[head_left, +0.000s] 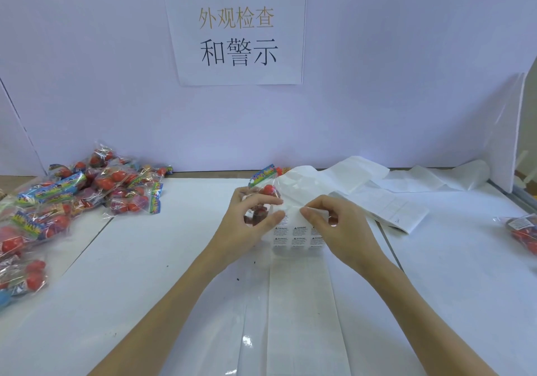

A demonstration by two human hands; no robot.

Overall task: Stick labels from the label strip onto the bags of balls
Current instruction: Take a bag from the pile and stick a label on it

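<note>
Your right hand [334,224] is pinching a small white label [315,212] between thumb and forefinger at the top of the white label strip [297,236], where rows of stickers are reading "WARNING" in black under small triangle marks. Your left hand [252,216] is curling around a clear plastic bag of red balls [266,188] with a bright multicoloured header card, holding it just above the white tabletop [174,259], touching the strip's upper edge. The strip's bare glossy backing [302,303] is running toward you between your forearms. A pile of matching clear bags of red balls [87,187] is lying to your left, and one more bag [523,230] is sitting at the far right edge. Crumpled white backing paper [377,181] is trailing behind your hands. On the pale wall, a white paper sign [236,30] is showing "外观检查 和警示".
</note>
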